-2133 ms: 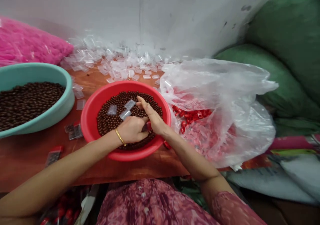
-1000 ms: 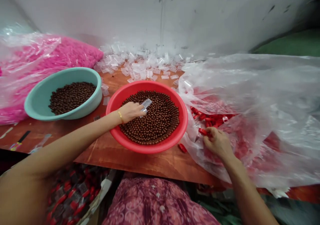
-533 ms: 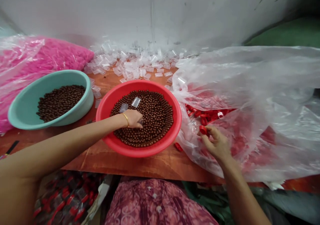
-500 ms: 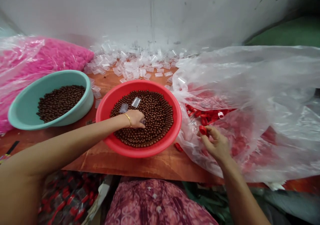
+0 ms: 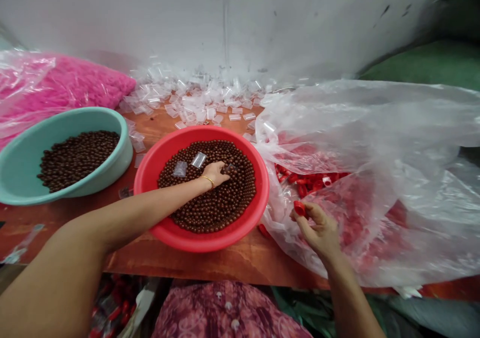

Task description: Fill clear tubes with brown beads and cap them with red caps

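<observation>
My left hand (image 5: 215, 174), with a gold bangle at the wrist, is in the red basin (image 5: 202, 243) over small shiny brown balls (image 5: 210, 210). Its fingers are closed on a small clear plastic box (image 5: 230, 169) among the balls, partly hidden by the fingertips. Two more clear boxes lie on the balls, one upper (image 5: 198, 159) and one lower left (image 5: 180, 168). To the right of the basin, my right hand (image 5: 318, 228) pinches a red plastic cap (image 5: 299, 208) between thumb and fingers. An open clear bag (image 5: 375, 128) with many red caps (image 5: 311, 183) lies just beyond that hand.
A teal basin (image 5: 125, 153) of brown balls stands at left, with a bag of pink pieces (image 5: 82, 80) behind it. Loose clear boxes (image 5: 210, 98) are heaped along the wall. Below the table edge, filled red-capped boxes (image 5: 112, 305) lie at lower left.
My left hand has moved right and slightly up across the balls with the clear box. My right hand keeps the red cap in nearly the same place. The view has shifted slightly.
</observation>
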`<state>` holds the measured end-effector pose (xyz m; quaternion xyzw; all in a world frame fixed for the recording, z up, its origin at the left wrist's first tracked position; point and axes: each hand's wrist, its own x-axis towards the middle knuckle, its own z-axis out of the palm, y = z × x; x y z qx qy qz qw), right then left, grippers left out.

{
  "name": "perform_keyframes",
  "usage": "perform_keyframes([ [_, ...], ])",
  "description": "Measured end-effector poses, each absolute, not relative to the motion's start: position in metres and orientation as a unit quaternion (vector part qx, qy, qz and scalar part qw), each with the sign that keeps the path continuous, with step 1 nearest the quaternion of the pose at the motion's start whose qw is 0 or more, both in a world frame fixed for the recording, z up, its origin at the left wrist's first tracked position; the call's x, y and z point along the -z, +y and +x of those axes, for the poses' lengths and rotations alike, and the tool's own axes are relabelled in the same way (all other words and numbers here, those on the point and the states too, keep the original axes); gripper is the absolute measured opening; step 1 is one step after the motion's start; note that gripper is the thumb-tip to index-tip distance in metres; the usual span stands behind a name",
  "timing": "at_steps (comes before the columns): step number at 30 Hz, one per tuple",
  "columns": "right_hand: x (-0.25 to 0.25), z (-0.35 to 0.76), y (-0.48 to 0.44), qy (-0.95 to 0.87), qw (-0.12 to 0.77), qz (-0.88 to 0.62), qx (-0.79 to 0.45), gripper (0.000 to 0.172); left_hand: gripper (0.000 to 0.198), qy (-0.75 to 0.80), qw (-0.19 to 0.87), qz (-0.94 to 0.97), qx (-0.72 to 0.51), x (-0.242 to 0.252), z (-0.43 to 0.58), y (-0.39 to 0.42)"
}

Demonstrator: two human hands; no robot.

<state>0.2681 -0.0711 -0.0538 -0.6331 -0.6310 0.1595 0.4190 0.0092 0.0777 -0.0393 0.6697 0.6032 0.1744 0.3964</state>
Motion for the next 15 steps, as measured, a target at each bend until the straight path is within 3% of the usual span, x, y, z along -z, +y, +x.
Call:
perform_keyframes([
  [9,0.019,0.24,-0.063,-0.514,0.506,-0.6,-0.346,0.022,0.042,0.409,0.624,0.538,-0.393,0.018,-0.021,0.066],
  [15,-0.018,0.211,-0.034,-0.492,0.557,-0.494,-0.45,0.033,0.057,0.391,0.65,0.509,-0.407,-0.005,-0.029,0.039],
])
